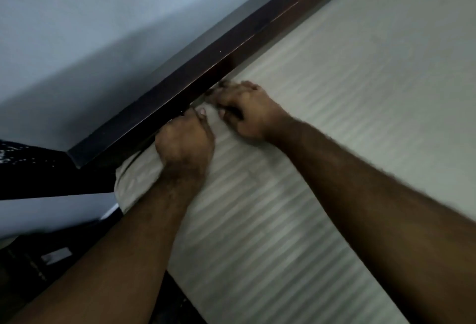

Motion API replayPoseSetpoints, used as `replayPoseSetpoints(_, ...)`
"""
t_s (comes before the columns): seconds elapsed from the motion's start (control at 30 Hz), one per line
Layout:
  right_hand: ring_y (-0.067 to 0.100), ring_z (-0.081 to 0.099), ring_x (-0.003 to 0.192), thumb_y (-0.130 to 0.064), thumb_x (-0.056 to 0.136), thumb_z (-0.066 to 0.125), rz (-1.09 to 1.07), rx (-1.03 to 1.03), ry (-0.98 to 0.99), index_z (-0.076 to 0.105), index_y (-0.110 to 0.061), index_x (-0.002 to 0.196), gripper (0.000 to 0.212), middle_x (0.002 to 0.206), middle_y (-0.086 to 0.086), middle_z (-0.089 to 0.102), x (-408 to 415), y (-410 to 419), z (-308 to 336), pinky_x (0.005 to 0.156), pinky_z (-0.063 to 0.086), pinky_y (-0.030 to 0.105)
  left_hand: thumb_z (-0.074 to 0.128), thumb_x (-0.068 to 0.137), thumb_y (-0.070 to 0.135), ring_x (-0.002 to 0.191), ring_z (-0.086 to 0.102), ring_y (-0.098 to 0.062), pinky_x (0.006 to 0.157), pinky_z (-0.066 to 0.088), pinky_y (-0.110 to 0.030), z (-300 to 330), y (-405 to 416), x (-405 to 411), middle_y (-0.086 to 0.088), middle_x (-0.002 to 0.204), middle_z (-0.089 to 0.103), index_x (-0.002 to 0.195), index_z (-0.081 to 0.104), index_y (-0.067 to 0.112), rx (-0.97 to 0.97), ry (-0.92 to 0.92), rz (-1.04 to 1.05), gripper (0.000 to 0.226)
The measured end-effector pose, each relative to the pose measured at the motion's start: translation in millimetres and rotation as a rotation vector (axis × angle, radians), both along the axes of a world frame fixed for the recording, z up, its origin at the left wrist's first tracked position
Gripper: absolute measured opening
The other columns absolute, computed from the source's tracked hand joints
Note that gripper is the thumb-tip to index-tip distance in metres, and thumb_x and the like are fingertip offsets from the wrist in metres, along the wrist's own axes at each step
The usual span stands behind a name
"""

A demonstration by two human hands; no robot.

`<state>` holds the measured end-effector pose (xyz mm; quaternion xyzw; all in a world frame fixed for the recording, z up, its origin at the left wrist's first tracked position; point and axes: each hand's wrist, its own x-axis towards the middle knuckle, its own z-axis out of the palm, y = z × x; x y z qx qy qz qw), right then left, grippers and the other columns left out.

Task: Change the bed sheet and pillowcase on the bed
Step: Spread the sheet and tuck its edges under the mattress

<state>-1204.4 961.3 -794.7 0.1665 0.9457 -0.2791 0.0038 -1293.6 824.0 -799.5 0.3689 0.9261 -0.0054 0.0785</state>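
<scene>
Two bare forearms are extended from the lower edge of the view toward the head end of the bed. The off-white bed sheet with faint woven stripes point(296, 194) is spread over the mattress and fills the right half of the view; its visible long edge runs from lower left to upper right, along the headboard, and its stripes are laid nearly parallel to that edge. The corner of the sheet is bunched and rounded at the left. The left hand point(184, 140) is curled into a fist, with sheet fabric gripped at the mattress edge. Just beyond it, the right hand point(244, 109) is bent, fingers curled, with the sheet edge pinched against the frame. The dark brown polished wooden headboard rail point(206, 71) is set behind both hands, and a pale grey wall point(90, 27) is seen farthest back.
</scene>
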Motion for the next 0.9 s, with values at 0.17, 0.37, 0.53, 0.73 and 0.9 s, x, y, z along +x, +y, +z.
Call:
replayPoseSetpoints(0.17, 0.028, 0.062, 0.115, -0.010, 0.090, 0.048, -0.308, -0.038, 0.335, 0.072, -0.014, 0.117, 0.037, 0.126, 0.007, 0.065, 27.2, -87.3, -10.3, 0.095, 0.050, 0.047, 0.039, 0.097, 0.010, 0.104, 0.065, -0.039, 0.089, 0.052, -0.042, 8.2, -59.0, -4.7, -0.025, 0.125, 0.061, 0.131, 0.058, 0.002, 0.243, -0.140, -0.120, 0.040)
replayPoseSetpoints(0.37, 0.028, 0.054, 0.106, -0.036, 0.093, 0.066, -0.456, -0.024, 0.167, 0.062, -0.013, 0.133, 0.046, 0.123, 0.010, 0.056, 18.8, -178.6, -8.7, 0.095, 0.048, 0.042, 0.056, 0.103, 0.029, 0.094, 0.062, -0.037, 0.075, 0.051, -0.043, 30.2, -162.8, -5.4, -0.014, 0.122, 0.055, 0.132, 0.061, 0.014, 0.339, -0.114, 0.172, 0.033)
replayPoseSetpoints(0.53, 0.027, 0.055, 0.097, -0.035, 0.091, 0.067, -0.390, 0.061, 0.171, 0.070, -0.022, 0.118, 0.030, 0.115, 0.004, 0.059, -10.1, -201.0, -5.2, 0.082, 0.050, 0.042, 0.057, 0.100, 0.045, 0.093, 0.067, -0.036, 0.077, 0.054, -0.043, 20.5, -163.5, -31.5, -0.014, 0.101, 0.072, 0.112, 0.068, 0.013, 0.334, -0.195, 0.227, 0.035)
replayPoseSetpoints(0.73, 0.024, 0.056, 0.089, -0.026, 0.096, 0.055, -0.365, 0.060, 0.183, 0.067, -0.021, 0.095, 0.012, 0.097, 0.002, 0.057, -19.3, -205.7, -5.3, 0.075, 0.050, 0.045, 0.070, 0.093, 0.025, 0.049, 0.062, -0.031, 0.050, 0.026, -0.026, 15.0, -159.6, -25.2, -0.009, 0.069, 0.066, 0.088, 0.062, 0.010, 0.197, 0.161, 0.057, 0.017)
replayPoseSetpoints(0.9, 0.027, 0.061, 0.093, -0.021, 0.097, 0.056, -0.306, -0.028, 0.301, 0.069, -0.013, 0.102, 0.015, 0.105, 0.006, 0.061, -5.3, -214.1, -3.8, 0.080, 0.052, 0.046, 0.066, 0.096, 0.028, 0.039, 0.056, -0.028, 0.047, 0.023, -0.024, 21.8, -169.7, -34.1, -0.003, 0.057, 0.061, 0.084, 0.058, 0.014, 0.123, 0.371, 0.025, 0.020)
